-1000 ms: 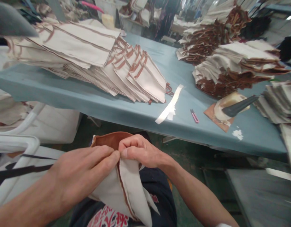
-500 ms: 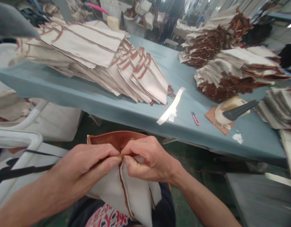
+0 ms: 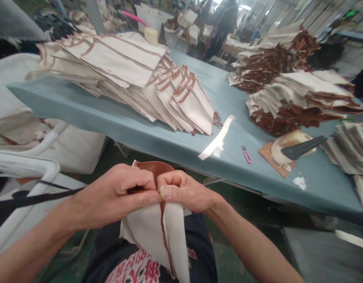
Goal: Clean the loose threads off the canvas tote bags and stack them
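Note:
Over my lap hangs a cream fabric bag piece (image 3: 150, 224) with a brown inside and a brown-edged seam running down its front. My left hand (image 3: 126, 190) pinches its top edge at the seam between thumb and bent fingers. Right beside it, my right hand (image 3: 184, 190) grips the same edge, thumb on top. The thumbs nearly meet, and the bit of edge between them is mostly hidden by the fingers. Behind my hands the brown lining (image 3: 156, 168) shows as a curved upper rim.
On the blue table (image 3: 89, 114) lie a spread stack of cream pieces (image 3: 119, 55), brown-and-cream piles (image 3: 299, 98), white strips (image 3: 218, 137), pink thread snips (image 3: 246, 154) and a glue container with a black-handled brush (image 3: 302, 147). A white plastic bin (image 3: 81, 153) stands at left.
Both hands still pinch the edge, with the left hand's fingers more curled and raised. The bag piece has shifted and narrowed at the top. The whole view has shifted slightly.

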Motion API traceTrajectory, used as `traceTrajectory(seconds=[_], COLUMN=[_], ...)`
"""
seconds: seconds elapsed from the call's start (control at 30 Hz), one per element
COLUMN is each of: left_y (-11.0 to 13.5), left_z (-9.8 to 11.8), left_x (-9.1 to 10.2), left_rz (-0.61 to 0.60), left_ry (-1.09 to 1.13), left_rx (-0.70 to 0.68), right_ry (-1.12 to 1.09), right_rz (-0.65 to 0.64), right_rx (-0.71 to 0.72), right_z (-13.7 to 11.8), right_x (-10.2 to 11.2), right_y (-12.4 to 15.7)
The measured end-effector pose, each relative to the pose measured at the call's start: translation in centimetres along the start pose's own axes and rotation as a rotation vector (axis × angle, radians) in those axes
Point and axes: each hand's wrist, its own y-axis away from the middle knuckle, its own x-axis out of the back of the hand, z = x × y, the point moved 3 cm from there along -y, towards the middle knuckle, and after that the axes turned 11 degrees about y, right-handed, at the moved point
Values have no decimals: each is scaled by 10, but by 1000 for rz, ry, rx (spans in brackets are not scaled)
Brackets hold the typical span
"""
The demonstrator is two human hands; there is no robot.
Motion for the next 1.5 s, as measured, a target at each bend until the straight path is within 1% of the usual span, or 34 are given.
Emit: traceTrajectory(seconds=[0.07, 0.17, 0.27, 0.37, 0.4, 0.5, 0.57, 0.63, 0.7, 0.77, 1.0, 1.2, 1.37, 1.5], left_y=[-1, 0, 2, 5, 6, 6, 4, 1, -2, -3, -5, -8, -8, -6], left_z=[-5, -11, -15, -21, -23, -27, -24, -20, -18, -19, -33, -34, -32, -27], left_x=[1, 3, 9, 17, 18, 16, 14, 11, 8, 6, 5, 6, 7, 6], left_rz=[-16, -37, -35, 53, 64, 34, 13, -20, -68, -85, -115, -163, -152, -66], left_ry=[150, 219, 184, 118, 118, 142, 140, 148, 156, 153, 266, 269, 256, 182], left_rx=[39, 70, 108, 189, 225, 302, 294, 264, 262, 276, 266, 208, 219, 263], right_ry=[-65, -12, 229, 526, 610, 799, 878, 912, 907, 894, 821, 774, 804, 883], right_rz=[35, 125, 271, 375, 399, 484, 537, 574, 581, 580, 550, 507, 482, 500], right_rx=[3, -1, -16, -35, -34, 6, 42, 66, 70, 60, 0, -21, 13, 48], right_z=[7, 8, 0, -6, -5, 2, 12, 23, 32, 38, 45, 51, 51, 42], right_x=[-3, 0, 13, 29, 34, 48, 55, 60, 62, 63, 67, 69, 70, 67], right_y=[3, 21, 44, 62, 66, 68, 64, 58, 52, 48, 48, 42, 36, 36])
